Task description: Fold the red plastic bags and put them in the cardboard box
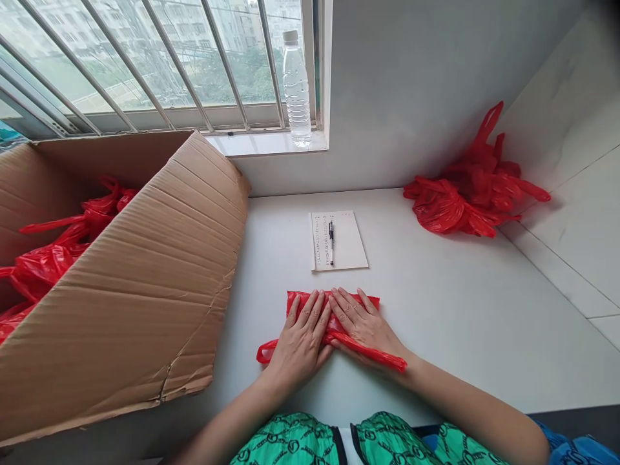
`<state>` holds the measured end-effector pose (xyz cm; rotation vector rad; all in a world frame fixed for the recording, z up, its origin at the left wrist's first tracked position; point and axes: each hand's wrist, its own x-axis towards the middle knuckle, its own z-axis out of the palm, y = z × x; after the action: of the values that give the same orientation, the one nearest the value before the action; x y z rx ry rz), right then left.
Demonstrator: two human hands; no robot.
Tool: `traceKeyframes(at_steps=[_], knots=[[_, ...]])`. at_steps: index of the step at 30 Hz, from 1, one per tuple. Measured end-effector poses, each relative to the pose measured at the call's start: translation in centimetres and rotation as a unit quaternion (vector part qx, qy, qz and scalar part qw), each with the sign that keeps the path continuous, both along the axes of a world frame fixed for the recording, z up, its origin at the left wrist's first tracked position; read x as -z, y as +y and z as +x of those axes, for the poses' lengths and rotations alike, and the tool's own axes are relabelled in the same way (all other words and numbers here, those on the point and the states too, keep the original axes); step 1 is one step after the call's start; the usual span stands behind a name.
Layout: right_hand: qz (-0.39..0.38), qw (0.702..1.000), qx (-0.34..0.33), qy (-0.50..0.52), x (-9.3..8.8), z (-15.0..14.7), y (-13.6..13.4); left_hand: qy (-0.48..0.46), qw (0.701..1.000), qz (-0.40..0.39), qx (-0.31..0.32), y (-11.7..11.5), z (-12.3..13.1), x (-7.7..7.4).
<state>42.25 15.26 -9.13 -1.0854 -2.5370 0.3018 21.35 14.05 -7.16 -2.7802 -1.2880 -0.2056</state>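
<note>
A red plastic bag (334, 330) lies flattened on the white tabletop (271, 258), right in front of me. On its left half my left hand (303, 332) presses down, fingers stretched out and flat. My right hand (363, 323) rests flat on the right half, its fingertips close to those of the left. One handle loop sticks out past my left hand, and a twisted red strip runs across my right hand toward the wrist. Much of the bag is hidden under both palms.
A large cardboard box (145, 290) holding crumpled red bags (53, 258) stands at the left. Beyond my hands lie a notebook (351, 242) and pen (331, 242). More red bags (465, 194) are heaped at the right wall. A water bottle (296, 97) stands on the windowsill (266, 143).
</note>
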Motion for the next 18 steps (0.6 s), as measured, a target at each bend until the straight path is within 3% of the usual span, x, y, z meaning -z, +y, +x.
traceKeyframes(at_steps=[7,18], knots=[[0.060,0.995,0.018,-0.075,-0.16,-0.37,-0.28,-0.007,1.000,0.009,-0.005,-0.18,-0.06,0.38],[0.048,0.997,0.016,-0.065,-0.17,-0.41,-0.24,-0.002,1.000,0.005,-0.004,-0.14,-0.08,0.39]])
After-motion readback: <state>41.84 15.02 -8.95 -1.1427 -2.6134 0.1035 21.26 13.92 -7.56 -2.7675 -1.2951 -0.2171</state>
